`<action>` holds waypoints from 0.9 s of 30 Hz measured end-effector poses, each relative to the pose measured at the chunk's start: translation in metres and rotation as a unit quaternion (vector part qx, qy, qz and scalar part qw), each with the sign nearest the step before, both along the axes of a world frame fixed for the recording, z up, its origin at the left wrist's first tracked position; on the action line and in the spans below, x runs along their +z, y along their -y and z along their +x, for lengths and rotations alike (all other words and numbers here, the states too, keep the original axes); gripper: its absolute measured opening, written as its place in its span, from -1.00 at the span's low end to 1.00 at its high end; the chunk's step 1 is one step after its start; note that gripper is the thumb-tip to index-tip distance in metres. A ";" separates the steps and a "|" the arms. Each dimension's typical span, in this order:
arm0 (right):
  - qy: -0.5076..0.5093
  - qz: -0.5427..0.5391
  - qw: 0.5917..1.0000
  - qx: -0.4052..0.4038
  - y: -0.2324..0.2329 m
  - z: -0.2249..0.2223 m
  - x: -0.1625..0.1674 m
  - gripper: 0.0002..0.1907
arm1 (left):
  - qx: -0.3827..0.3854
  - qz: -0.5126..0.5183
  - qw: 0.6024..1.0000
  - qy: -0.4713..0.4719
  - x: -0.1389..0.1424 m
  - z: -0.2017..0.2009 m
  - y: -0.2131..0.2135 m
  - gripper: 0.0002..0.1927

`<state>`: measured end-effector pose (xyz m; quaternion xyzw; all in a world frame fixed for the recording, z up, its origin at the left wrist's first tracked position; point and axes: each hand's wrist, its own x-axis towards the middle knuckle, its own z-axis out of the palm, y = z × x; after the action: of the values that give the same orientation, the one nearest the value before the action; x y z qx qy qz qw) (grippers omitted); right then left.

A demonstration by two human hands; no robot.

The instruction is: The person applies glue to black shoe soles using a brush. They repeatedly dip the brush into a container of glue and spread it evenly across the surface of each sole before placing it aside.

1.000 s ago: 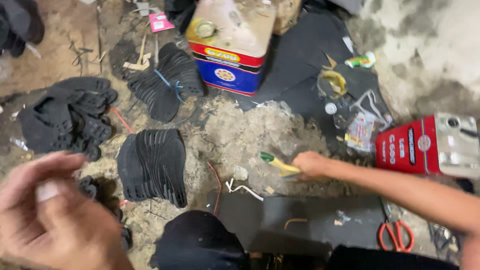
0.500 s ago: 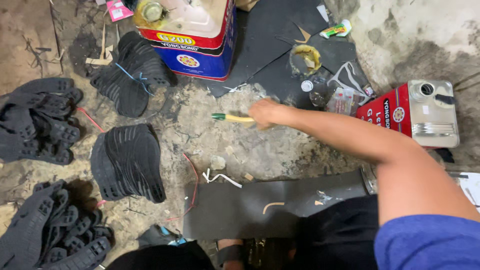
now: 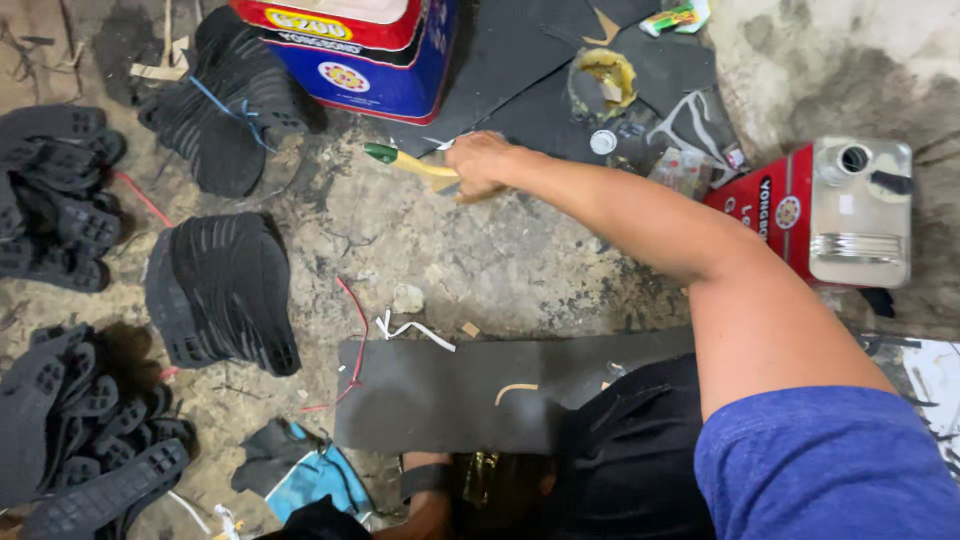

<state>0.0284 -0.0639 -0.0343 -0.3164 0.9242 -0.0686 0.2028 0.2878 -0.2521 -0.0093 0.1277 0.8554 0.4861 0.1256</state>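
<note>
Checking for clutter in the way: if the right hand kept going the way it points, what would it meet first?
Probably the bundle of black soles tied with blue cord; right hand and tool point left over bare ground.

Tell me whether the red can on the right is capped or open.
Open: the red can lies on its side, its round spout showing a dark uncapped hole.

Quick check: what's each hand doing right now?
Left hand: not in view.
Right hand: closed around the yellow handle of a green-tipped tool, reached out over the floor.
</note>
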 end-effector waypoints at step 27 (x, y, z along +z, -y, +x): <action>0.002 0.086 0.996 -0.002 -0.014 0.003 -0.009 -0.52 | -0.167 0.110 0.976 0.090 0.073 0.050 0.044 -0.40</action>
<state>0.0315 -0.0494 -0.0433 -0.2958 0.9270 0.0103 0.2305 0.3378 -0.2961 0.0637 0.2372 0.7486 0.5589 0.2665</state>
